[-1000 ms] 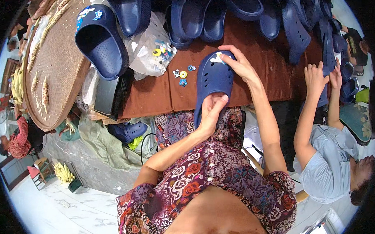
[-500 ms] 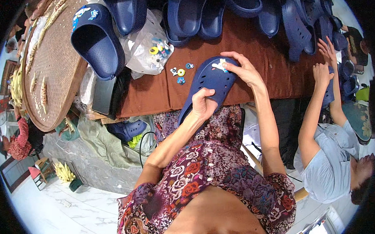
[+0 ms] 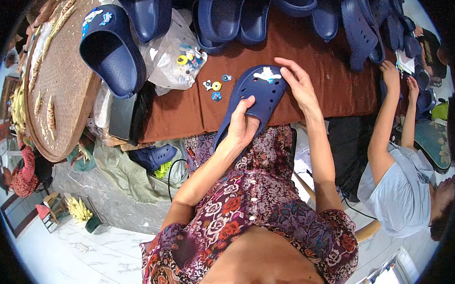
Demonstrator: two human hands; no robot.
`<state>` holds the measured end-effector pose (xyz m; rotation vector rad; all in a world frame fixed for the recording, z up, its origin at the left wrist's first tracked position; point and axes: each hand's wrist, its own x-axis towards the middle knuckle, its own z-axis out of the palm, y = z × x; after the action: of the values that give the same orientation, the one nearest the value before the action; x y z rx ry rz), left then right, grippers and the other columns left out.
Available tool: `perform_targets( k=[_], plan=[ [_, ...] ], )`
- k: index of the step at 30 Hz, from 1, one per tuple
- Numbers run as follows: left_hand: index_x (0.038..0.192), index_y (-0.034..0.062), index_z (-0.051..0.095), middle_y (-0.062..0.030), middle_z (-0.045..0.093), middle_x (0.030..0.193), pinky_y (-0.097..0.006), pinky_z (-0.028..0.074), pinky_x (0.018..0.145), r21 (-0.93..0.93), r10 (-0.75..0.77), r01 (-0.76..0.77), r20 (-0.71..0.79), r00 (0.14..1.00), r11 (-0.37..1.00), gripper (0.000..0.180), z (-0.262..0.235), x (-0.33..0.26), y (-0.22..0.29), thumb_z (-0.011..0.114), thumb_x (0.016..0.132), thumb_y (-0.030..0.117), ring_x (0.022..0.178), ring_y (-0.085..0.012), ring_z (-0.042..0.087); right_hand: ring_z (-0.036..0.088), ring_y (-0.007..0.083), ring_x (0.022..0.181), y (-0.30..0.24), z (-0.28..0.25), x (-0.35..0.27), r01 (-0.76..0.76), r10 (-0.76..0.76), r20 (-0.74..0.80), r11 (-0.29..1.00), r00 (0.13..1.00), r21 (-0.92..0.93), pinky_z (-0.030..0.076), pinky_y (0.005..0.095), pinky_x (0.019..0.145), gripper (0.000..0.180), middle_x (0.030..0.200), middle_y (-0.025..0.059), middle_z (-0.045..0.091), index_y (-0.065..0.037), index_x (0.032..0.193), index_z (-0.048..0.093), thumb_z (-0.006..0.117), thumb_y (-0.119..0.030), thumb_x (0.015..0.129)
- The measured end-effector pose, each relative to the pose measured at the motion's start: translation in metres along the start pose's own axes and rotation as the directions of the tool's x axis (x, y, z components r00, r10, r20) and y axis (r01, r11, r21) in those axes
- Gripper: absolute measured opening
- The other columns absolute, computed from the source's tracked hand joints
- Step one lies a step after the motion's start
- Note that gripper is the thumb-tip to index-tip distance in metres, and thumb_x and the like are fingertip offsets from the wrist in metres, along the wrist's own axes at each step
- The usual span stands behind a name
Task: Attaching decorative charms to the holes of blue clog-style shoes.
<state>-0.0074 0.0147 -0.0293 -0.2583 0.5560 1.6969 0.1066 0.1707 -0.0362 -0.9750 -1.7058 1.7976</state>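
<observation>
A navy-blue clog (image 3: 267,98) with holes in its upper is held over the table's near edge. My left hand (image 3: 243,126) grips it by the foot opening, thumb on top and the fingers inside out of sight. A white charm (image 3: 268,75) with a touch of blue sits near the clog's toe. Beside the toe, my right hand (image 3: 301,87) is open, fingers spread and holding nothing. Several small charms (image 3: 215,86), yellow, blue and white, lie on the brown cloth left of the clog. A clear plastic bag (image 3: 177,63) holds more charms.
The brown cloth (image 3: 171,116) covers the table. Navy clogs (image 3: 223,22) line its far side; a decorated clog (image 3: 109,51) stands at left near a round woven tray (image 3: 61,107). At right, a co-worker in a light-blue shirt (image 3: 397,191) reaches over the table.
My right hand has come off the charm and moved slightly right, its fingers opening. The charm now shows fully on the clog. The co-worker's hands have moved lower and apart.
</observation>
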Motion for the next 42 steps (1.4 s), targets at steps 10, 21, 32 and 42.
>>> perform_targets(
  k=[10,21,32,42],
  plan=[
    [0.131,-0.0010,0.048,-0.0133,0.058,0.127,-0.040,0.042,0.108,0.027,-0.025,0.026,-0.033,0.999,0.999,0.044,-0.006,-0.002,0.001,0.061,0.090,0.011,0.119,-0.0243,0.056,0.050,0.0289,0.121,-0.019,0.004,0.004,0.266,-0.156,0.250,0.823,0.956,-0.501,0.038,0.0397,0.105,0.044,0.122,0.0108,0.054,-0.011,0.127,0.062,0.071,-0.022,0.085],
    [0.128,-0.0011,0.051,-0.0119,0.059,0.124,-0.040,0.044,0.106,0.033,0.008,-0.006,-0.055,0.998,0.999,0.044,-0.010,-0.001,-0.003,0.064,0.087,0.009,0.116,-0.0238,0.057,0.057,0.0318,0.107,-0.027,0.021,-0.003,0.236,-0.233,0.085,0.761,0.969,-0.604,0.046,0.0404,0.092,0.036,0.109,0.0137,0.057,-0.004,0.107,0.058,0.074,-0.025,0.082],
    [0.127,-0.0028,0.050,-0.0148,0.060,0.124,-0.044,0.045,0.103,0.073,0.006,0.001,-0.095,0.996,0.997,0.045,-0.010,-0.001,-0.003,0.059,0.085,0.009,0.114,-0.0272,0.059,0.057,0.0374,0.102,-0.036,0.037,-0.050,0.300,-0.447,0.032,0.543,0.894,-0.784,0.047,0.0433,0.088,0.025,0.111,0.0166,0.059,0.001,0.107,0.059,0.065,-0.013,0.087],
    [0.126,-0.0022,0.051,-0.0145,0.061,0.123,-0.042,0.045,0.103,0.097,0.042,-0.031,-0.113,0.993,0.995,0.045,-0.009,0.001,-0.002,0.060,0.083,0.008,0.113,-0.0271,0.060,0.054,0.0339,0.117,-0.026,0.011,-0.012,0.343,-0.326,0.155,0.669,0.933,-0.659,0.044,0.0413,0.099,0.034,0.125,0.0148,0.055,-0.008,0.121,0.062,0.066,-0.021,0.090]
  ],
)
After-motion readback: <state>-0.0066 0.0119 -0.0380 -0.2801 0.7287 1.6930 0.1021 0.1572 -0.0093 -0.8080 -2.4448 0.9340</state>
